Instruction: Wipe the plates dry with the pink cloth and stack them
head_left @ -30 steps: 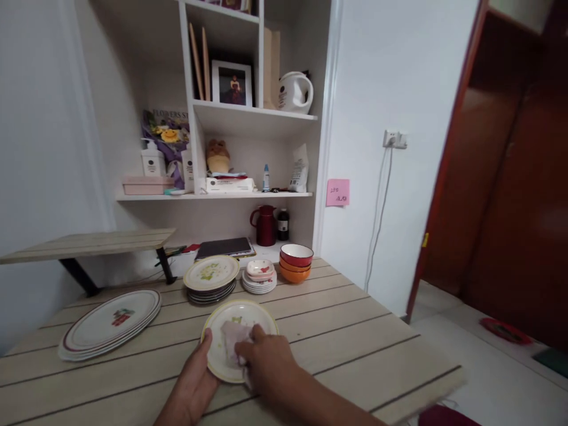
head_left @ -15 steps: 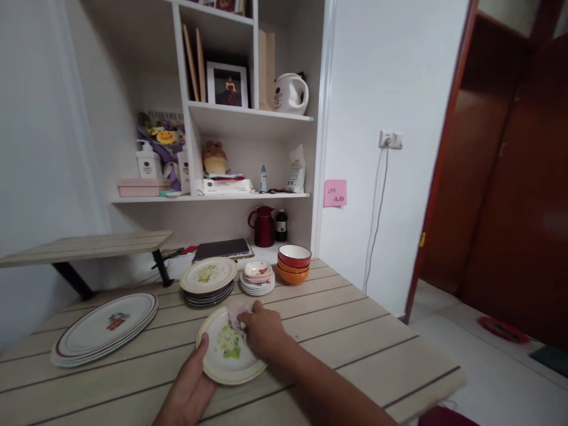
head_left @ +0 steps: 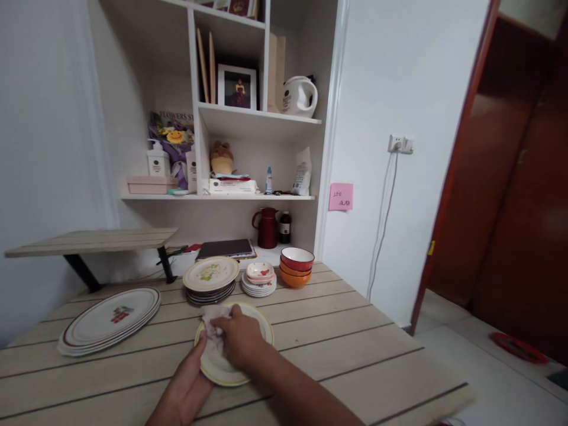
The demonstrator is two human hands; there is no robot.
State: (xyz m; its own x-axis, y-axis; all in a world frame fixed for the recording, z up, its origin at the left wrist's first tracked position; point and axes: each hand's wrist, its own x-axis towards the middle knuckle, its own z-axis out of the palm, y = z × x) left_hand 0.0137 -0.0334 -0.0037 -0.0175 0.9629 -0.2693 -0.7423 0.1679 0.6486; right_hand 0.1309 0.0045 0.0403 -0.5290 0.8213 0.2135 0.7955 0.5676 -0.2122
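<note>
My left hand (head_left: pixel 189 376) grips the left edge of a white plate (head_left: pixel 261 322) with a yellow rim, its thumb over the rim and the fingers underneath. A pale pinkish cloth (head_left: pixel 215 318) is bunched in my right hand (head_left: pixel 242 337), pressed on the upper left of the plate. That hand and cloth hide the green print at the plate's middle. Just behind stands a stack of plates, a yellow-rimmed one (head_left: pixel 212 273) on top of several dark ones (head_left: pixel 210 295).
Large oval plates (head_left: pixel 110 319) are stacked at the left. Small white dishes (head_left: pixel 260 278) and stacked red and orange bowls (head_left: pixel 296 266) stand at the back. A low wooden riser (head_left: pixel 95 241) overhangs the table's left rear. Shelves rise behind; the wooden table (head_left: pixel 337 355) ends at the right.
The cloth and my right hand have moved left across the plate, from its upper right to its upper left. My left hand keeps its hold. The whole view has shifted slightly.
</note>
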